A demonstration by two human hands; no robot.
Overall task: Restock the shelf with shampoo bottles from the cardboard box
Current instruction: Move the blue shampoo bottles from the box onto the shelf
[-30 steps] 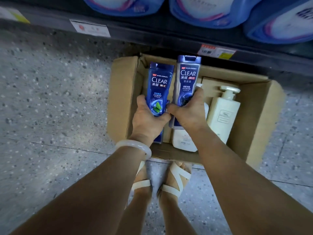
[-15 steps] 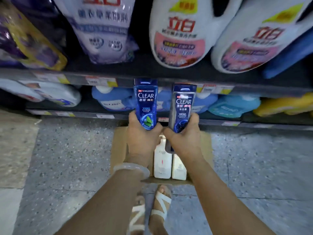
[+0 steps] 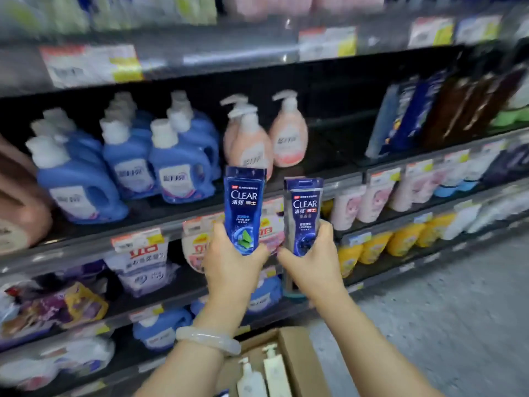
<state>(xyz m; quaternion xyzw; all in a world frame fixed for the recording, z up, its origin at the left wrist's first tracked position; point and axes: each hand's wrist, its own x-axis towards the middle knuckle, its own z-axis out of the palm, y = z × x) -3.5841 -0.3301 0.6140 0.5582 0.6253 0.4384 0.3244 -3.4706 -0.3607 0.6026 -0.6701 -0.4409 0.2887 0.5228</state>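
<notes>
Cardboard box [image 3: 297, 356]: nearest to me, on the floor below my wrists, flaps open; I see two cream pump bottles [image 3: 263, 373] in it, so I judge stock remains to be shelved.
Left hand [image 3: 232, 267]: fingers curled round the lower half of a blue shampoo bottle [image 3: 244, 207], held upright, cap end up.
Right hand [image 3: 312, 267]: fingers wrapped round the lower part of a darker shampoo bottle [image 3: 304, 216], also upright, just beside the left one, not touching it.
Progress: both bottles are out of the box and raised in front of the shelving, neither set down yet; I'd call this mid-carry.
Shelf edge [image 3: 160, 233]: the price-tag rail runs just behind my fingertips; bottles must clear it.
Open room: beyond and right of the fingers, a dark gap [image 3: 335, 133] between the pink pump bottles [image 3: 287, 138] and the dark upright bottles [image 3: 415, 116]; likely the landing spot.
Left of fingers: blue detergent jugs [image 3: 177, 167] fill that stretch.
</notes>
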